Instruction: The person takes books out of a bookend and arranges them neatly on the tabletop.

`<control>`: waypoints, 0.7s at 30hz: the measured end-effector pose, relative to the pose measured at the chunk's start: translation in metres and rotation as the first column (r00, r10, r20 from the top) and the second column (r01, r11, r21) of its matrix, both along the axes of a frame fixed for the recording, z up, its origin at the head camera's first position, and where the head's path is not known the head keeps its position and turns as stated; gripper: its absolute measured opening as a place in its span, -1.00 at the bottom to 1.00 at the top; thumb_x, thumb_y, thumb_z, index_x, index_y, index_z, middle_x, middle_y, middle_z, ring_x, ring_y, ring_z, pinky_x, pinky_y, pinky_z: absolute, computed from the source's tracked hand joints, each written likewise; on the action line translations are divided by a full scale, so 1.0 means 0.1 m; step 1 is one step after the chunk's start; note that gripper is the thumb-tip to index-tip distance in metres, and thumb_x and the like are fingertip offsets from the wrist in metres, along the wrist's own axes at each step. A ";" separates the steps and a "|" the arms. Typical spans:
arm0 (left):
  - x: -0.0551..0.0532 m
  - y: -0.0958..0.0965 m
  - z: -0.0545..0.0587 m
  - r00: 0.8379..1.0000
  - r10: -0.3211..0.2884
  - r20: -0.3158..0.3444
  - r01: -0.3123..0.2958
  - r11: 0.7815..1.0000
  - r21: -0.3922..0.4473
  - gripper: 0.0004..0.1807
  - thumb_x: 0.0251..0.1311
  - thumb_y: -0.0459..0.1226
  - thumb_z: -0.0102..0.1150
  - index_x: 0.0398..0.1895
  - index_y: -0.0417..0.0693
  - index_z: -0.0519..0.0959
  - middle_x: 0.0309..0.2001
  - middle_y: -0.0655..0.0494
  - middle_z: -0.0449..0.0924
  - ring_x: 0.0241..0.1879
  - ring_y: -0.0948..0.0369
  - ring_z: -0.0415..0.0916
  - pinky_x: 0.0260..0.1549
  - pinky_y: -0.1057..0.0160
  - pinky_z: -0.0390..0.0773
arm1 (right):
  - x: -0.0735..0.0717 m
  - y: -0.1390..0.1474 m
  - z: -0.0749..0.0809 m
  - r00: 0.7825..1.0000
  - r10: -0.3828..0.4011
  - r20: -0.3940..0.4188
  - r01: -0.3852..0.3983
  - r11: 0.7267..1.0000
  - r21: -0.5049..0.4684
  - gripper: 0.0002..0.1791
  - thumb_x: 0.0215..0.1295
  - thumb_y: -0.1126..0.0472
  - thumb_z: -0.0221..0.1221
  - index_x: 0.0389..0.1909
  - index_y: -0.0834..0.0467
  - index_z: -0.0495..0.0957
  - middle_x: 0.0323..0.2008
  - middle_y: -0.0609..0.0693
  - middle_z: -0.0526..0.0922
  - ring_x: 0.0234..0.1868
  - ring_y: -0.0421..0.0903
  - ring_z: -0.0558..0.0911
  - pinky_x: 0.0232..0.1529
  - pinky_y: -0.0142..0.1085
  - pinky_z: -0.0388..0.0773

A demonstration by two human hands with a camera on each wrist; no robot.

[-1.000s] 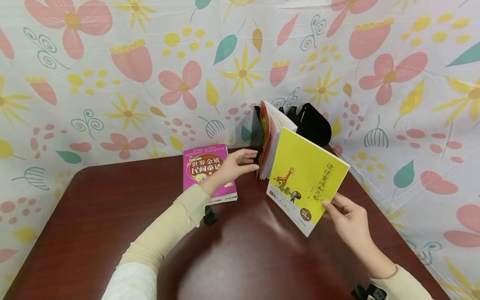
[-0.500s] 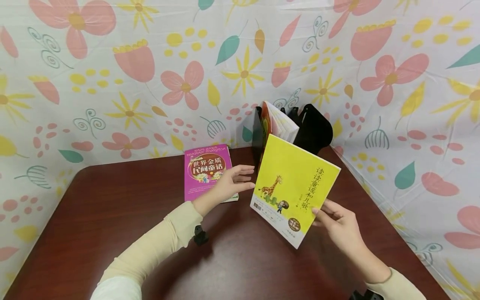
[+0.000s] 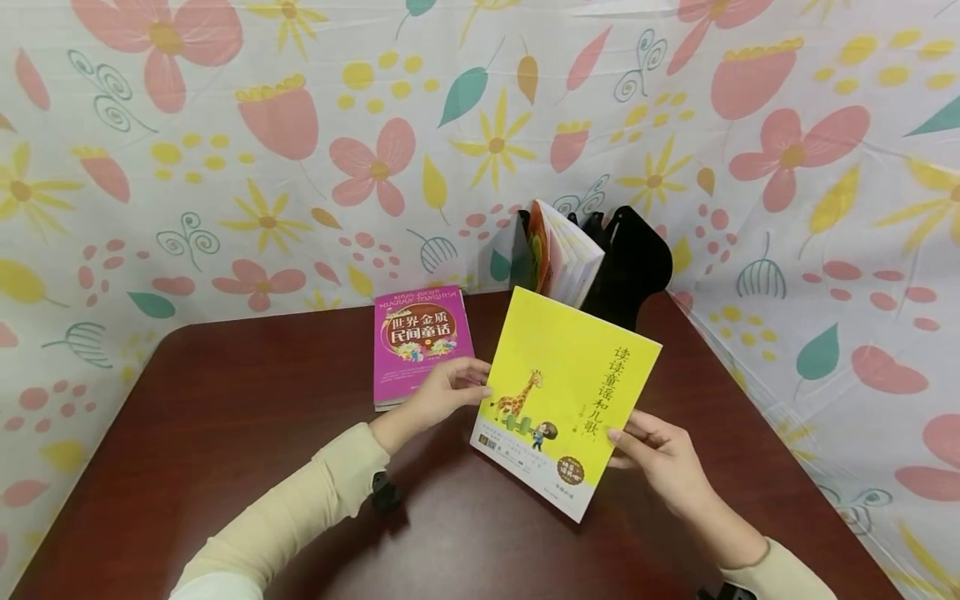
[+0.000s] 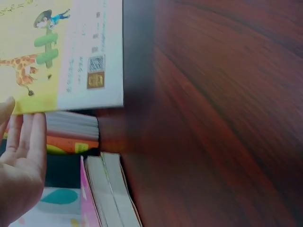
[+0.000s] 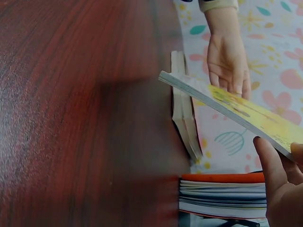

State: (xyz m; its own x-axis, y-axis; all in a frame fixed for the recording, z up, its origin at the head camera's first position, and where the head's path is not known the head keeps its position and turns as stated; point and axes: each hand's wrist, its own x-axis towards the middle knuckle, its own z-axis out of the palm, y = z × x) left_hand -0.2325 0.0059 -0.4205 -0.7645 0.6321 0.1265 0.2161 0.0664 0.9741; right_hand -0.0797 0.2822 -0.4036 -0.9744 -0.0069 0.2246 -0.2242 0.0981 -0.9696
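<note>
A yellow children's book (image 3: 562, 375), its cover showing a giraffe and a small figure, is held up tilted above the table. My right hand (image 3: 663, 462) pinches its right edge, thumb on the cover and fingers behind. At the opposite edge is my left hand (image 3: 442, 396); in the left wrist view its thumb (image 4: 5, 109) lies over the cover while the fingers (image 4: 35, 142) reach behind. Seen from the right wrist, the yellow book (image 5: 246, 113) shows its thin spine side. Behind the left hand lies a purple book (image 3: 397, 367).
At the back, an orange-edged book (image 3: 562, 258) stands in a black bookend (image 3: 637, 258), partly hidden by the yellow book. The dark red-brown table (image 3: 247, 400) meets a flower-patterned cloth (image 3: 360, 75) behind and at the right.
My right hand has brought the yellow book left and toward me, away from the bookend. My left hand has moved down and closer, from beside the standing book to the yellow book's left edge.
</note>
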 end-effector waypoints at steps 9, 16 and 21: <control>0.07 -0.23 -0.14 0.998 -0.004 0.065 0.001 0.998 0.058 -0.67 0.21 -0.47 0.16 0.03 -0.44 0.48 -0.15 -0.27 0.57 -0.25 0.31 0.59 -0.19 0.12 0.67 | -0.05 -0.09 -0.06 0.997 0.066 0.029 -0.066 0.998 0.010 -0.65 0.31 0.44 0.09 0.10 0.48 0.45 -0.19 -0.19 0.73 -0.24 -0.16 0.73 -0.38 -0.18 0.69; 0.18 -0.40 -0.20 0.991 0.016 0.130 -0.027 0.997 0.079 -0.67 0.20 -0.46 0.16 0.02 -0.45 0.48 -0.16 -0.26 0.59 -0.27 0.30 0.61 -0.19 0.10 0.67 | -0.10 -0.17 -0.06 0.990 0.121 0.078 -0.124 0.991 0.043 -0.60 0.32 0.42 0.09 0.14 0.52 0.39 -0.16 -0.23 0.71 -0.23 -0.16 0.72 -0.37 -0.20 0.69; 0.23 -0.51 -0.22 0.987 0.054 0.150 -0.069 0.993 0.098 -0.67 0.19 -0.48 0.17 0.01 -0.47 0.47 -0.20 -0.18 0.60 -0.29 0.30 0.62 -0.20 0.09 0.67 | -0.16 -0.23 -0.04 0.982 0.156 0.105 -0.163 0.984 0.068 -0.56 0.33 0.40 0.09 0.16 0.55 0.34 -0.16 -0.23 0.71 -0.23 -0.14 0.72 -0.35 -0.18 0.69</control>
